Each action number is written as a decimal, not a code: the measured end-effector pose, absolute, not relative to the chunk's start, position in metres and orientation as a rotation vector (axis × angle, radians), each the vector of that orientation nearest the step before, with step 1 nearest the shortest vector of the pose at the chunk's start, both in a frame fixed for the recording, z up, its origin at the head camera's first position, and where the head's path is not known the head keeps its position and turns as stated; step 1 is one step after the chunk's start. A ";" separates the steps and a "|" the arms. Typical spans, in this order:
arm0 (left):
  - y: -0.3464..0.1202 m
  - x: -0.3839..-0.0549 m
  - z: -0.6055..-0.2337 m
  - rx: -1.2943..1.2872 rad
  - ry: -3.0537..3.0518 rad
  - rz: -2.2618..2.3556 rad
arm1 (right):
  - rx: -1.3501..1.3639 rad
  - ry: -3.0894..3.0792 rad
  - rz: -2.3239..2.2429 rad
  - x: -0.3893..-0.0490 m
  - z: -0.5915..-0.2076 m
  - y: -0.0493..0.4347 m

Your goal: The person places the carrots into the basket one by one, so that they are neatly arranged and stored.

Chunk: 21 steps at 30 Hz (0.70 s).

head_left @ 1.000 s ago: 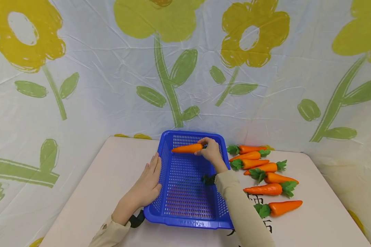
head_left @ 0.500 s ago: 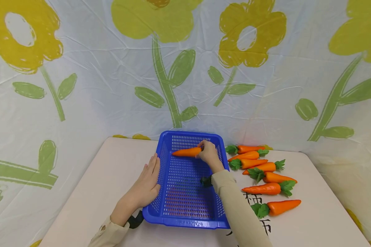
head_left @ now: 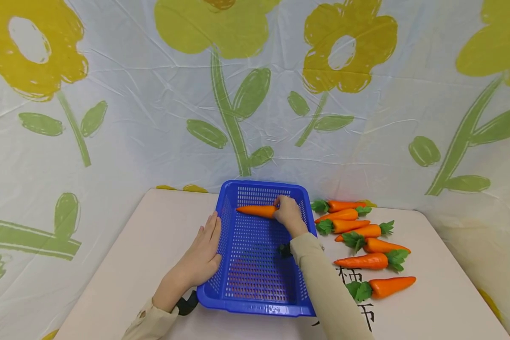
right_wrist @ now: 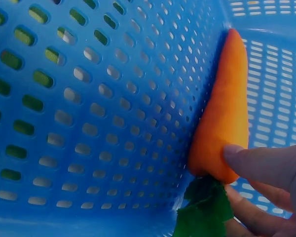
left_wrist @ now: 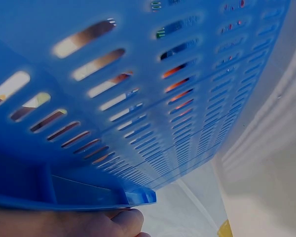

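Note:
A blue plastic basket (head_left: 261, 309) with slotted walls stands on the table. Inside it, along the far wall, is an orange carrot (head_left: 257, 211) with its tip to the left. My right hand (head_left: 290, 216) holds this carrot by its thick end; in the right wrist view the thumb (right_wrist: 256, 160) presses on the orange skin, and the green leaves (right_wrist: 204, 210) hang beside the fingers. My left hand (head_left: 201, 252) rests with straight fingers against the basket's left side. From the left wrist, its fingertips (left_wrist: 128, 222) show just at the basket's rim.
Several carrots lie in a loose column right of the basket, from one at the far end (head_left: 346, 205) to one near the front (head_left: 393, 286). Black characters (head_left: 349, 275) mark the pale table (head_left: 170, 212). A flower-printed cloth (head_left: 144, 118) hangs behind.
My right hand has lowered the carrot a little deeper into the basket, near the far wall. The left hand keeps its place on the basket's side.

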<state>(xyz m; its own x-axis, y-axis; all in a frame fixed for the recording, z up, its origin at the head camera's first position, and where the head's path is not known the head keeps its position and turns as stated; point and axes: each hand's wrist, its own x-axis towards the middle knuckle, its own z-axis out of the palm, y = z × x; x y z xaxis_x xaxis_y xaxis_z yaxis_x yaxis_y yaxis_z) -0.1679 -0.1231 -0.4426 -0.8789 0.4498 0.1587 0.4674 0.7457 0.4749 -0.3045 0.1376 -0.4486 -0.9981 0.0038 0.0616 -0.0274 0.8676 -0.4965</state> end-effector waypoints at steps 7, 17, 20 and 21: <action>-0.123 -0.168 -0.444 -0.765 -2.885 -0.805 | 0.033 -2.977 0.756 -0.304 -0.448 0.137; -0.125 -0.169 -0.446 -0.764 -2.899 -0.795 | 0.031 -2.956 0.782 -0.302 -0.444 0.136; -0.125 -0.170 -0.447 -0.765 -2.899 -0.789 | 0.020 -2.947 0.819 -0.302 -0.442 0.136; -0.125 -0.170 -0.447 -0.765 -2.899 -0.786 | 0.012 -2.947 0.835 -0.302 -0.441 0.136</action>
